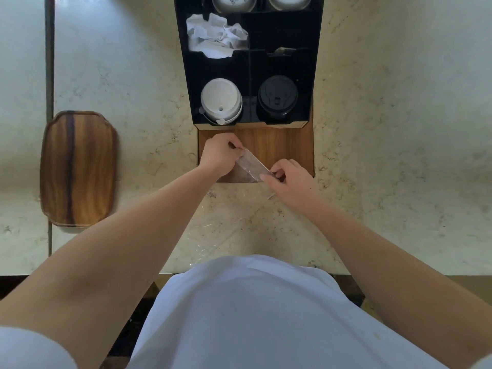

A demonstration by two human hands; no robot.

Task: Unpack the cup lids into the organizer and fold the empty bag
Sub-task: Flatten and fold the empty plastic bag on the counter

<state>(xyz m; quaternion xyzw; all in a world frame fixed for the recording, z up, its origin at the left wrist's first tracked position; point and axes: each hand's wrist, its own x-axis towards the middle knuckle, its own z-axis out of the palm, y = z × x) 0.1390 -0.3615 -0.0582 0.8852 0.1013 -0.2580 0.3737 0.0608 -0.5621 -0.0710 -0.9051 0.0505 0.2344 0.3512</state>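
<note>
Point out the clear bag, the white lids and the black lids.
clear bag (252, 165), head view, folded strip between both hands
white lids (221, 101), head view, top lid
black lids (277, 95), head view, top lid

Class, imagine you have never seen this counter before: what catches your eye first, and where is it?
Two hands meet at the centre: the left hand and right hand pinch opposite ends of a folded clear plastic bag over a wooden board. Just beyond stands a black organizer, with a stack of white lids front left and black lids front right. A wooden tray lies far left.
</note>
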